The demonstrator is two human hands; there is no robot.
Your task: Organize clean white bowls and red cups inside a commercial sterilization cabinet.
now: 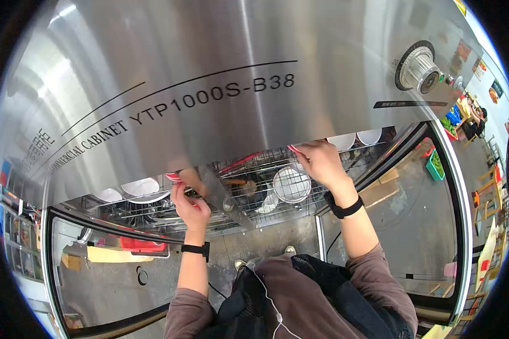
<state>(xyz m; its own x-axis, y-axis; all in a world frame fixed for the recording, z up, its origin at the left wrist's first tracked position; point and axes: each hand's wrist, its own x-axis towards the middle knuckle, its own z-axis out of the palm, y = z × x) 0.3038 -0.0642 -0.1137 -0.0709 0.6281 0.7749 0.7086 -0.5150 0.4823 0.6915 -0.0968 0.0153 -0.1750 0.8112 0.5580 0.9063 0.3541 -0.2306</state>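
Both my arms reach into the open steel cabinet [209,51], at the level of its upper wire rack [254,161]. My left hand [192,210] has its fingers curled up at a red-edged thing [173,177], just under the cabinet's front panel. Farther right, my right hand [320,162] closes its fingers at another red edge [292,148], partly hidden by the panel. I cannot tell what these red edges belong to. White bowls [141,187] sit left of my left hand, and more white bowls [341,141] stand just beyond my right hand.
Glass doors swing outward on the left [113,277] and right [401,226]. Stacked white dishes [292,185] rest lower in the rack. A dial knob [421,70] juts from the panel. At far right, a person [478,121] is near a table, with a green basket [435,165] closer.
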